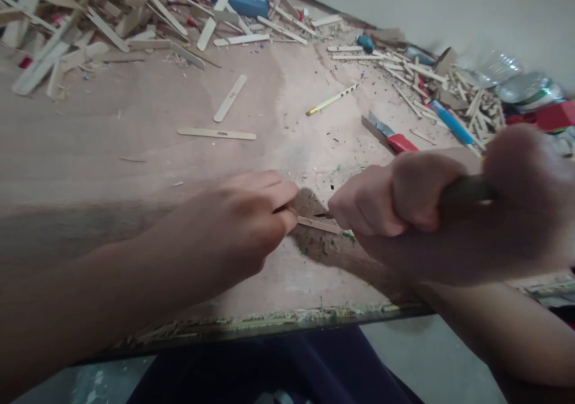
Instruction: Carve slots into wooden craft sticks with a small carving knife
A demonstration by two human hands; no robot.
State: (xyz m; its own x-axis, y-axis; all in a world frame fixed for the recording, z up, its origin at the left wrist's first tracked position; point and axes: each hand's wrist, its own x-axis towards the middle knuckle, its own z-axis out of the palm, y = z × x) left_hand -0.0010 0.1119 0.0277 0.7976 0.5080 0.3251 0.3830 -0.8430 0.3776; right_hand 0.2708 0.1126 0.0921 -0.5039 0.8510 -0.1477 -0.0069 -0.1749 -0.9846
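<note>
Your left hand point(256, 218) pinches a stick point(320, 225), your right hand point(431, 242) clenches a tool point(465, 192); pencil point(332, 99), cutter point(385, 132), illegibly marked sticks point(230, 99) lie beyond.

Plain pale wall point(431, 8) at far right, wooden tabletop point(139, 95) with dark near edge, shadow point(58, 227) at left, greyish floor point(426, 338) below at near right
</note>
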